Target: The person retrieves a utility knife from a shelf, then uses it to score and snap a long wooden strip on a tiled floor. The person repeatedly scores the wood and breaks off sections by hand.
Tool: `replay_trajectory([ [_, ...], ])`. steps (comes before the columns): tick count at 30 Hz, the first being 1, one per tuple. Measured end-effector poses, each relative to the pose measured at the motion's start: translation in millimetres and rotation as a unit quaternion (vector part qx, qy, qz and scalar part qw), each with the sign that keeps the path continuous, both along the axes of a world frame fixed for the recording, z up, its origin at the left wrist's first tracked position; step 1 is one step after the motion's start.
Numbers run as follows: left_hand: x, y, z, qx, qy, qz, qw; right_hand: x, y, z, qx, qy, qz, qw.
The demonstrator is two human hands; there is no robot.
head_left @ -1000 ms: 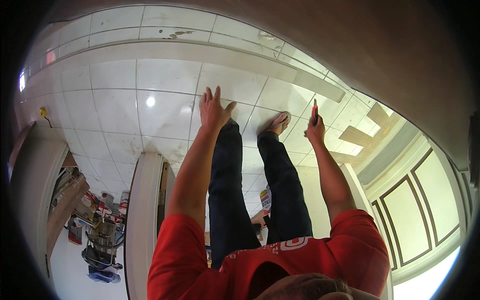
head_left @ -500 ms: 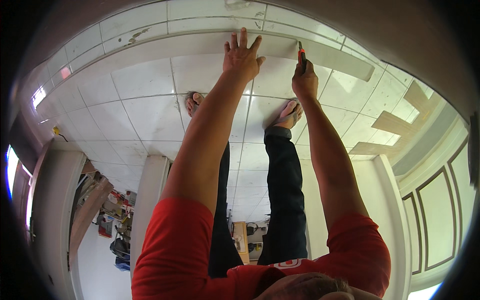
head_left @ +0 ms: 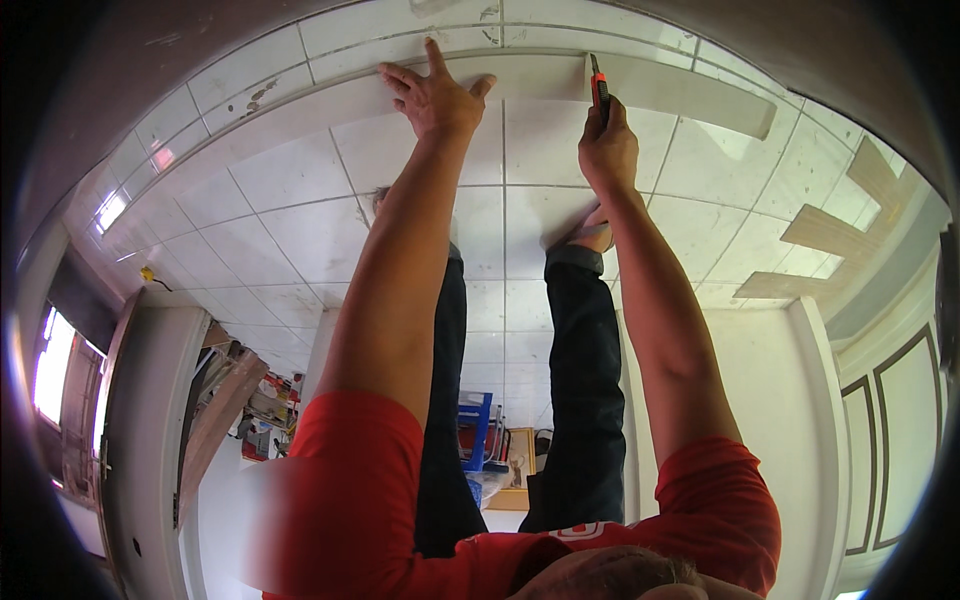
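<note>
A long pale strip (head_left: 540,78) lies across the tiled floor in front of my feet, curving with the lens. My left hand (head_left: 438,100) presses on it with fingers spread. Farther right, my right hand (head_left: 608,150) is wrapped round a red and black utility knife (head_left: 600,90), whose blade points away from me. The blade tip is at the strip's far edge. A faint line crosses the strip just beside the blade; I cannot tell how deep it goes. The strip's squared right end (head_left: 768,120) lies beyond the knife.
Brown flat pieces with cut-out notches (head_left: 830,232) lie on the tiles at the right. A small yellow item (head_left: 150,275) is on the floor at the left. A pale panelled door (head_left: 900,440) stands at the right. Behind my legs is a blue plastic stool or rack (head_left: 478,430).
My left hand has shifted left along the strip, its fingers spread differently. My right hand still grips the knife near the strip's far edge. The whole view has tilted slightly.
</note>
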State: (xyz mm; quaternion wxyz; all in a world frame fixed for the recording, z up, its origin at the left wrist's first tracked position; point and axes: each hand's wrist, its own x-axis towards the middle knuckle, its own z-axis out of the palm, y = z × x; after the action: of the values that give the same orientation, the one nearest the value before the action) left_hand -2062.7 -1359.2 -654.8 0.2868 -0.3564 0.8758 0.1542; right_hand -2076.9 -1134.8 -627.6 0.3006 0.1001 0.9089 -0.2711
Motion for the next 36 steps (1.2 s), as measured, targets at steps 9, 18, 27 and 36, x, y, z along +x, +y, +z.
replay_trajectory([
  [9, 2.4, -4.8, -10.5, 0.019, 0.022, 0.116, 0.993, 6.5, -2.3, -5.1, 0.001, 0.001, 0.005, 1.0],
  [18, -4.0, 0.1, -5.2, 0.031, 0.004, 0.138, 0.99, 3.5, -7.7, -6.7, 0.064, -0.014, 0.047, 0.997],
  [27, -2.9, 1.5, -8.3, 0.029, 0.015, 0.123, 0.992, -2.7, -11.4, 6.9, 0.082, -0.069, 0.05, 0.993],
  [36, -2.3, -2.2, -10.2, 0.026, 0.003, 0.113, 0.993, 32.2, -7.8, 26.5, 0.087, -0.117, 0.03, 0.989],
])
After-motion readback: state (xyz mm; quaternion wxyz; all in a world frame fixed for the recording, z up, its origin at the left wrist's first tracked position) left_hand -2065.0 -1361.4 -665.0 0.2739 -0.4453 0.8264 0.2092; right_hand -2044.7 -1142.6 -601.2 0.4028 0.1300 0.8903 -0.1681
